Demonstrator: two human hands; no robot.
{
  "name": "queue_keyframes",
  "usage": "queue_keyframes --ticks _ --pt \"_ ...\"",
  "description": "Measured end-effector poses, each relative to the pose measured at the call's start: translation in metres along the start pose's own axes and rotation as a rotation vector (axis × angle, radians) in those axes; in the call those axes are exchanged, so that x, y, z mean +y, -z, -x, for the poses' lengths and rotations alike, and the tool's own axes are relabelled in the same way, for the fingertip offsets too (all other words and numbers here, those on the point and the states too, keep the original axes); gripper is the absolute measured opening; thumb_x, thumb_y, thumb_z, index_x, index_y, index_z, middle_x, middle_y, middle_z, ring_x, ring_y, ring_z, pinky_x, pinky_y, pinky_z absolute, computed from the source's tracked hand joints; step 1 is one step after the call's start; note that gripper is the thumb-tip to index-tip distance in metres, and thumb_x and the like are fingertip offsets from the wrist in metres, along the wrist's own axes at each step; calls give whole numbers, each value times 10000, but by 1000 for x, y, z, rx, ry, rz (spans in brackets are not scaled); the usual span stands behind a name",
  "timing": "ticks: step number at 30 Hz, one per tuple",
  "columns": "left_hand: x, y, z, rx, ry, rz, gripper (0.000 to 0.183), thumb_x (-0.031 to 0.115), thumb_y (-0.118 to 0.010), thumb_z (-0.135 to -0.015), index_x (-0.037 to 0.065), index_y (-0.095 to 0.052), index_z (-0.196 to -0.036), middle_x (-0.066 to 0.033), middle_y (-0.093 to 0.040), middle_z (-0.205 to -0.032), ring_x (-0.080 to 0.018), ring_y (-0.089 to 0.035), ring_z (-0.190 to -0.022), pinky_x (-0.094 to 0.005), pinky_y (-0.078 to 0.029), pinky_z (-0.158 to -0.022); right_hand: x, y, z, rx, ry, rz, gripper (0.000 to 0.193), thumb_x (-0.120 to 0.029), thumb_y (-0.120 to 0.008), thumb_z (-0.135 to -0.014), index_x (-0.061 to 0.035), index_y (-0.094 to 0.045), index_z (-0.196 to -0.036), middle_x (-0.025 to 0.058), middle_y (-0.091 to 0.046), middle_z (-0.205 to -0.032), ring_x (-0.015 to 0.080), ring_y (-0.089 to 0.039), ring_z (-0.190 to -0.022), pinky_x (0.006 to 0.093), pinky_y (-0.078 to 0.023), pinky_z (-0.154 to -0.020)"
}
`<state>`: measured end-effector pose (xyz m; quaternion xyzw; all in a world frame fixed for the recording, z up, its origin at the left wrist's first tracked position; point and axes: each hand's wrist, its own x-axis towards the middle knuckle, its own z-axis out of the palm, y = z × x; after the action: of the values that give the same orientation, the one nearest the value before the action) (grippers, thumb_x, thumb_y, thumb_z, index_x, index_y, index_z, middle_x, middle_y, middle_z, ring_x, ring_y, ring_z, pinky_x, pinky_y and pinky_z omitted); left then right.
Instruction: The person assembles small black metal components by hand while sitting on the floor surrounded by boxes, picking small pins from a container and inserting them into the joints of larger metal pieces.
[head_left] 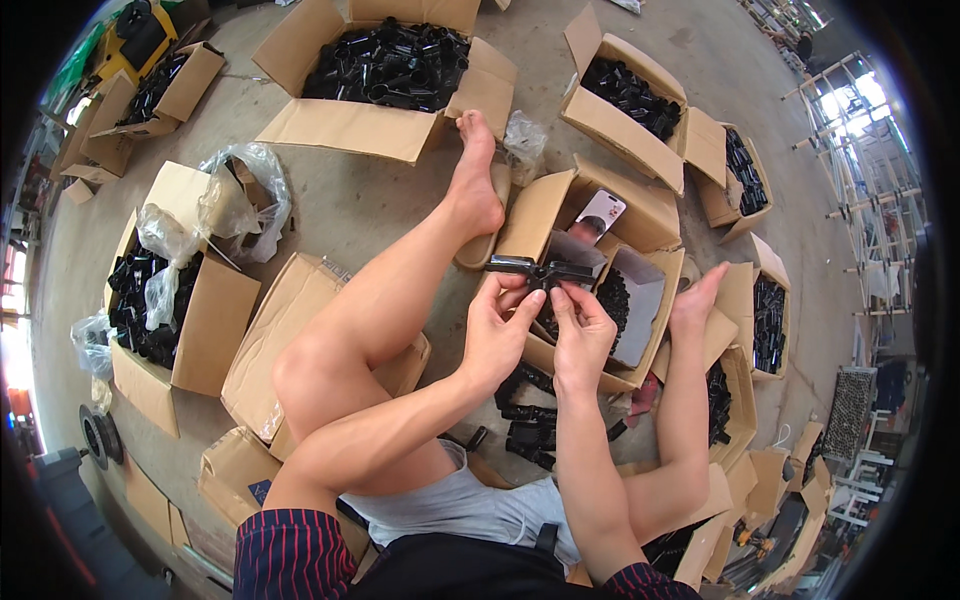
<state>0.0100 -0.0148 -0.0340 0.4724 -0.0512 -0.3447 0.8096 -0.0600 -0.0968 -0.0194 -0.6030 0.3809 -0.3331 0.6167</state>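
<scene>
A glossy black plastic part (pixel 541 272) with two arms spreading sideways is held up in front of me, above a divided cardboard box (pixel 640 375). My left hand (pixel 497 327) pinches it from the left between thumb and fingers. From the right, the thumb and fingers of my right hand (pixel 582 338) close on its middle, close beside the left thumb. Small black pieces (pixel 613 300) fill compartments of the box behind and below my hands. A phone (pixel 597 216) with a lit screen leans inside the box's far side.
Open cartons of black parts surround me: a large one (pixel 350 140) ahead, one (pixel 222 325) at left with plastic bags (pixel 245 205), others (pixel 640 150) at right. More black parts (pixel 530 425) lie between my legs. A flattened carton (pixel 275 345) is beside my left leg.
</scene>
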Motion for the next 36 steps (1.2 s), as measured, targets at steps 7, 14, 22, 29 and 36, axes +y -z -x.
queue_keyframes --ticks 7,14,22,29,36 --pt "-10 2 -1 17 -78 -47 191 -7 -645 -967 13 -528 -1118 -60 -653 -1086 -109 -629 -1037 -254 -526 -870 10 -2 0 84 25 1 218 -78 -734 -933 69 -726 -1093 86 -728 -997 129 -655 -897 261 -524 -840" --pt "-14 1 1 35 -43 32 218 25 -661 -965 1 -523 -1132 -51 -641 -1009 -94 -617 -972 -263 -516 -823 16 -2 -1 77 -23 88 189 -159 -733 -952 26 -702 -968 44 -701 -951 104 -609 -864 257 -494 -787" --pt "0 -1 5 58 -45 -57 210 19 -649 -960 -25 -507 -1108 -72 -653 -1022 -89 -622 -984 -269 -511 -840 2 -21 6 102 -59 -85 273 -198 -695 -984 4 -676 -1167 33 -682 -1047 88 -600 -896 252 -468 -773" --pt "1 0 4 75 -27 -70 213 14 -654 -955 -11 -518 -1116 -67 -642 -1025 -96 -633 -999 -270 -515 -834 8 -14 2 62 -77 -11 285 -186 -687 -989 24 -680 -1183 54 -689 -1067 118 -622 -909 267 -502 -807" --pt "-29 2 -5 94 -101 -63 198 -11 -637 -953 -3 -508 -1103 -58 -623 -1041 -122 -637 -1043 -265 -514 -860 6 -14 4 90 -113 -21 286 -183 -686 -988 47 -680 -1158 77 -699 -1065 125 -613 -906 277 -485 -820"
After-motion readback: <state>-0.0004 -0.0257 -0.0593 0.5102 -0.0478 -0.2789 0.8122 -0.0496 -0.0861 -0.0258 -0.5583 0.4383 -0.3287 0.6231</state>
